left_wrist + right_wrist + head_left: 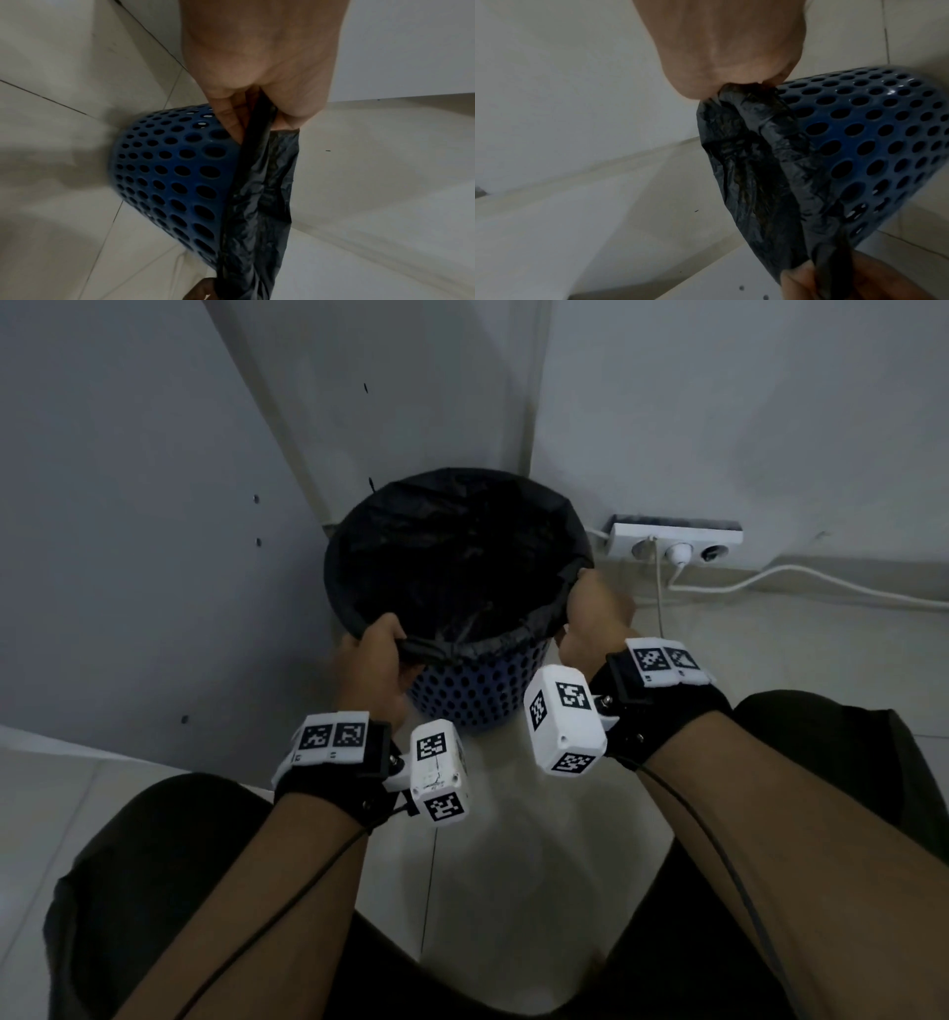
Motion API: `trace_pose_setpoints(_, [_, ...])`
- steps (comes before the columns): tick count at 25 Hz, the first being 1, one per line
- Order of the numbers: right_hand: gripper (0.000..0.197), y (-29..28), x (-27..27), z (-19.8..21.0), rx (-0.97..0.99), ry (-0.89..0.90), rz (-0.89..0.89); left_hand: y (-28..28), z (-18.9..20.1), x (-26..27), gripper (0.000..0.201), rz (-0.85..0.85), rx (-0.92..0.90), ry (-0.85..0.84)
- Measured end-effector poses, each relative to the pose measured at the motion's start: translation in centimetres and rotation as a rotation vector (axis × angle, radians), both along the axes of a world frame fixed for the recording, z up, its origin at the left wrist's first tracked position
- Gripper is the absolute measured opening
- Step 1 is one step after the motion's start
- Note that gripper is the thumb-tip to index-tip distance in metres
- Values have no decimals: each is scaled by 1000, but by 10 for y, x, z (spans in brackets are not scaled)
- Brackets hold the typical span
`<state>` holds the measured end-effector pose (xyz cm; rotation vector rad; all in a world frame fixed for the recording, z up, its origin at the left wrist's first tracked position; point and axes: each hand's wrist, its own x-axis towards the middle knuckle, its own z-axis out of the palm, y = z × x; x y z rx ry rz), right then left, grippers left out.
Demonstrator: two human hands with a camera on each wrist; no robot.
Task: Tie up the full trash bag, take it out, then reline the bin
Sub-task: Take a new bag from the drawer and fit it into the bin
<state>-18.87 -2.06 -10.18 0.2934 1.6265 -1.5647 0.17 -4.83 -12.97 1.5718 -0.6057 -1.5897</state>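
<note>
Both grips are on the black trash bag (457, 546), left hand (372, 660) and right hand (595, 608) each pinching its folded-over edge at the blue bin's (477, 690) rim, so it sits inside, untied, with everything ahead.

A: State the left hand (371, 654) position.
B: Near-left, forearm extended forward, fingers curled, pinching the crumpled black plastic trash bag (452, 557) edge.
A: And the right hand (595, 613)?
B: Farther right, fingers closed on the same bag edge. Both wrists carry black straps.
</note>
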Motion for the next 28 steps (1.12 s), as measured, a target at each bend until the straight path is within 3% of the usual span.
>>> trace_pose_setpoints(5, [32,6,3,-15,152,413,115,-3,-2,-1,29,-128,33,-116])
trace_pose_setpoints(9, [31,23,3,-36,210,559,131,-14,-7,9,59,-94,20,-317])
trace_pose_setpoints(10, [31,29,3,-40,226,577,143,-16,-9,11,61,-73,-26,-423])
trace_pose_setpoints(13, [30,42,3,-53,254,588,180,-9,-13,7,38,-81,-206,-700])
trace_pose_setpoints(18, [53,31,-16,-47,370,524,268,6,-30,2,34,-18,-374,-714])
trace_pose_setpoints(20, [59,26,-15,-36,432,674,308,6,-35,2,33,6,-379,-728])
trace_pose_setpoints(22, [55,18,-10,-24,416,1012,385,9,-34,2,30,27,-388,-713])
trace_pose_setpoints(25, [34,-8,5,-15,258,1378,784,8,-27,7,30,13,-320,-703])
trace_pose_setpoints(28, [30,-35,11,-28,415,1423,1392,6,-27,22,44,-95,-386,-832])
